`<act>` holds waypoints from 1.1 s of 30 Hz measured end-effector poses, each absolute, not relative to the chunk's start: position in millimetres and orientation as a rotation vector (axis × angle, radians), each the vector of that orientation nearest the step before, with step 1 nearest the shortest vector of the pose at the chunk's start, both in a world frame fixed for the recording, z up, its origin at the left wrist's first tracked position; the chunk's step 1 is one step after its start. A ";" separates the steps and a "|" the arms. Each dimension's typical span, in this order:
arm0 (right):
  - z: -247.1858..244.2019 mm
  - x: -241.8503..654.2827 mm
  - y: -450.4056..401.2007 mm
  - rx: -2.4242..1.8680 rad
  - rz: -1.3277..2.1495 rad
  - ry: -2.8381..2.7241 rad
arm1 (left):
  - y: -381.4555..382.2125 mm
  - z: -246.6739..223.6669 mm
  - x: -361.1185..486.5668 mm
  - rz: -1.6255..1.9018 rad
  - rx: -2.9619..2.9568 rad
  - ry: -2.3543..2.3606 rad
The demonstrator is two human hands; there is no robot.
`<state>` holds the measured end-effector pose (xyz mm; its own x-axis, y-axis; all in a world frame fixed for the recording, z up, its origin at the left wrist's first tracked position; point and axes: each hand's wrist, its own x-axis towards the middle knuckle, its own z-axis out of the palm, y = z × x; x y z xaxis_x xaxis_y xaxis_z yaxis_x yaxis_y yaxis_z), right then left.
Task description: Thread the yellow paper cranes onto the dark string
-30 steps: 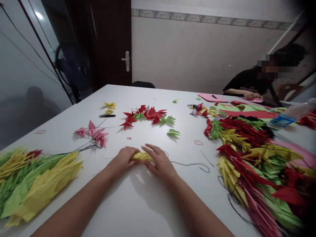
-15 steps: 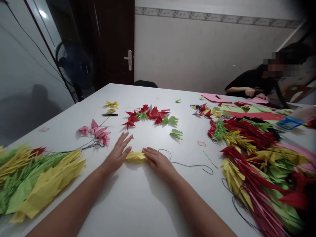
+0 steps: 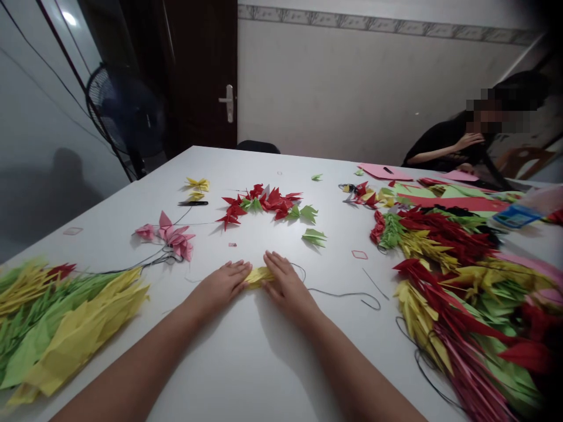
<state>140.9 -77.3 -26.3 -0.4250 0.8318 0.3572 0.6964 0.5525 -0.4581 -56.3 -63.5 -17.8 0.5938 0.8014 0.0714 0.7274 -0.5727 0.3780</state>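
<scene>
A short bundle of pleated yellow folded paper (image 3: 258,278) lies on the white table between my hands. My left hand (image 3: 223,282) is closed over its left end, fingers together and thumb below. Over the right end, my right hand (image 3: 285,282) has its fingers stretched out and its thumb apart, touching the paper. The ends of the bundle are hidden under the hands. A dark cord (image 3: 343,293) trails to the right from behind my right hand.
Red and green folded paper pieces (image 3: 275,202) form an arc ahead, with pink paper flowers (image 3: 176,237) and black tweezers (image 3: 193,203) to their left. Yellow paper strands (image 3: 83,334) lie left; a colourful paper heap (image 3: 440,246) lies right. A person (image 3: 444,140) sits at the far right.
My left hand has moved right and closed onto the yellow paper's left end. The right hand's fingers have lifted and stretched forward. The person's hand has risen towards the head.
</scene>
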 end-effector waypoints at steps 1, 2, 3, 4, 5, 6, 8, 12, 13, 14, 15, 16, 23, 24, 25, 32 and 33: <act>-25.0 140.2 -79.0 -1.227 0.280 -2.250 | -62.7 -18.0 -56.0 0.323 2.515 1.258; -24.0 139.1 -80.9 -1.225 0.245 -2.277 | -62.0 -18.1 -55.5 0.307 2.516 1.268; -23.2 137.7 -82.9 -1.221 0.233 -2.319 | -61.2 -18.2 -54.8 0.295 2.517 1.279; -22.8 136.1 -84.8 -1.218 0.250 -2.369 | -60.6 -18.3 -53.9 0.286 2.517 1.289; -22.7 134.7 -86.4 -1.222 0.288 -2.418 | -60.2 -18.5 -52.9 0.284 2.516 1.300; -22.8 133.5 -87.5 -1.233 0.333 -2.455 | -59.8 -18.8 -51.8 0.285 2.513 1.306; -22.6 132.5 -88.3 -1.256 0.410 -2.495 | -59.1 -19.6 -50.0 0.290 2.509 1.306; -20.2 135.3 -84.4 -1.231 0.489 -2.483 | -55.9 -19.9 -49.3 0.285 2.494 1.262; -19.8 136.4 -82.6 -1.226 0.502 -2.457 | -54.9 -19.3 -49.5 0.295 2.487 1.248; -19.7 137.4 -80.7 -1.228 0.509 -2.417 | -54.1 -18.4 -49.6 0.308 2.480 1.236; -20.0 138.2 -78.7 -1.233 0.513 -2.371 | -53.4 -17.3 -49.6 0.322 2.471 1.229; -20.6 138.8 -76.9 -1.237 0.511 -2.322 | -53.1 -16.1 -49.6 0.332 2.463 1.226; -23.7 140.7 -70.7 -1.175 0.548 -2.159 | -54.4 -12.0 -49.1 0.337 2.454 1.207; -23.6 140.9 -70.5 -1.162 0.553 -2.157 | -54.3 -12.3 -49.2 0.334 2.457 1.206; -23.6 141.1 -70.3 -1.149 0.556 -2.156 | -54.1 -12.8 -49.3 0.331 2.459 1.203; -22.4 140.9 -71.9 -1.214 0.600 -2.083 | -52.1 -17.1 -59.0 0.363 2.424 1.126; -21.6 140.8 -72.3 -1.232 0.619 -2.071 | -51.9 -17.2 -62.4 0.394 2.418 1.118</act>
<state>140.8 -72.3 -21.6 -0.3537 0.8907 0.2854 0.5879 0.4491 -0.6728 -62.4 -51.9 -17.2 0.6313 0.7724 0.0697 0.6453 -0.5731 0.5051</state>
